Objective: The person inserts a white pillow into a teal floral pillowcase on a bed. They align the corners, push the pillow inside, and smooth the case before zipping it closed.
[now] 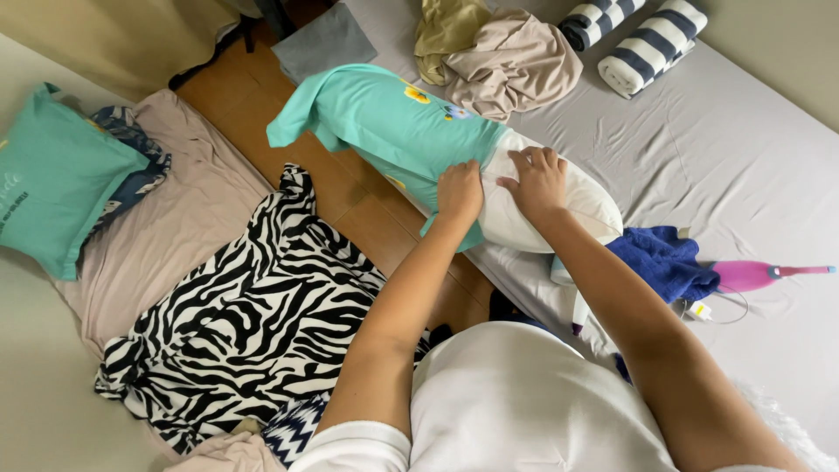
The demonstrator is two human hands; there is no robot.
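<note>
A white pillow lies at the edge of a grey-sheeted mattress, partly inside a teal pillowcase with a small yellow print. My left hand grips the open hem of the teal pillowcase against the pillow. My right hand rests flat on the bare white part of the pillow, fingers spread, right beside the hem. The far end of the pillowcase hangs over the wooden floor.
A zebra-print cloth lies on the floor beside a beige sheet and a teal cushion. On the mattress are crumpled beige clothes, two striped rolls, a blue towel and a pink device.
</note>
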